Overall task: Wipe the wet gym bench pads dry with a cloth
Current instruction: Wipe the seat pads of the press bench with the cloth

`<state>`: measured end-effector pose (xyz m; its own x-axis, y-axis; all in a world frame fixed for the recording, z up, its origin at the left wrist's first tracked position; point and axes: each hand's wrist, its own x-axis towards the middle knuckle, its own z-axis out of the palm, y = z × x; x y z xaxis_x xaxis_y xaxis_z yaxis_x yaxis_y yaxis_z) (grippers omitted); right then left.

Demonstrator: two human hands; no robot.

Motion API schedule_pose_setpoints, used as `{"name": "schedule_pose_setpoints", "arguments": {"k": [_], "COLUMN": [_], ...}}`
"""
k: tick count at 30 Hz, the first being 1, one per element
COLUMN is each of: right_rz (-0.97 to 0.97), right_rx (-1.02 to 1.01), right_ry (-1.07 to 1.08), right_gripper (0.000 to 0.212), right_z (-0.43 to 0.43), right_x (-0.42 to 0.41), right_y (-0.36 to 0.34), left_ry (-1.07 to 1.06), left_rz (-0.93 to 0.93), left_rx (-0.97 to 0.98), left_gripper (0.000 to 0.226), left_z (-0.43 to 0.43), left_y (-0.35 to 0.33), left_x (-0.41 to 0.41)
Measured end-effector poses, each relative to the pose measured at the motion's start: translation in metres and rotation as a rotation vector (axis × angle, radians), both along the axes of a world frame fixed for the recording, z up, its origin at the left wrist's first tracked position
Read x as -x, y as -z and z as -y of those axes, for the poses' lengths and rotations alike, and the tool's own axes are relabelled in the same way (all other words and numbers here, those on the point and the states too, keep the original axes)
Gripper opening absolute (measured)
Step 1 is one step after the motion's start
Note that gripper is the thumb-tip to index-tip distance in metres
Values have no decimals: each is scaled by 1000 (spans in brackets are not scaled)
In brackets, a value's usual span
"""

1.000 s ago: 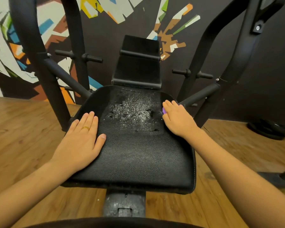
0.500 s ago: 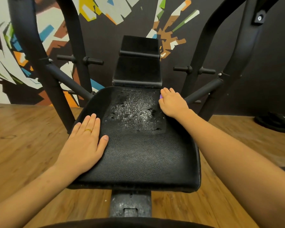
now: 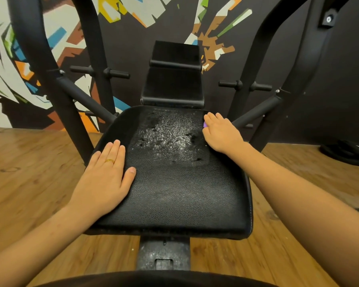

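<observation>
Flat with fingers straight, the left hand (image 3: 106, 175) presses the near left of the black seat pad (image 3: 174, 193), while the right hand (image 3: 222, 131) covers a purple cloth (image 3: 205, 124) at the pad's far right edge; whether it grips the cloth cannot be told. Around stand a dark mural wall (image 3: 50, 48), a wood-plank floor (image 3: 29, 172) and black frame tubes (image 3: 56, 90). The pad's pebbled, round-cornered upholstery carries glinting water droplets (image 3: 164, 135) on its far half, below the upright back pad (image 3: 173, 85); a gold ring (image 3: 109, 161) circles one left finger.

Inspection found no legible text, label, brand, number or sign anywhere in view. The wall mural (image 3: 56, 19), across the upper left and upper centre of the frame, showed only abstract coloured shards. No letters could be made out on it.
</observation>
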<state>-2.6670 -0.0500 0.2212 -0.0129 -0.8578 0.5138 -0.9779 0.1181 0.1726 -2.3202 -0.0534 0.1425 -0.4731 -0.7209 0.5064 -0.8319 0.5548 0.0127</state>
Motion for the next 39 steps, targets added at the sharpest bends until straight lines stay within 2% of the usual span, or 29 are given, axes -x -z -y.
{"name": "schedule_pose_setpoints", "arguments": {"k": [4,7,9,12,20,25,32,39], "right_rz": [104,97,52,-1,-69,-36,-45,-52], "right_rx": [-34,3,15,1,-18,7,26,42], "right_ry": [13,37,55,40,42,176,0,28], "right_gripper": [30,24,29,48,59,61,59,59], "right_z": [18,17,7,-21,-103,-116,-118,-130], "right_x": [8,4,0,-8,-46,-67,-124,-101], "right_y": [-13,-10,-4,5,48,61,82,83], "left_ry": [5,9,5,5,13,14,4,10], "left_rz": [-11,-9,1,6,-20,-21,-3,-8], "left_rx": [-27,-22,-19,-4,1,13,28,33], "left_gripper": [86,86,86,85,84,81,79,80], "left_z": [-1,-1,-2,-3,-6,-5,-4,-5], "left_y": [-1,-2,-2,-2,-2,0,3,3], "left_x": [1,0,0,0,0,-1,-1,-2]}}
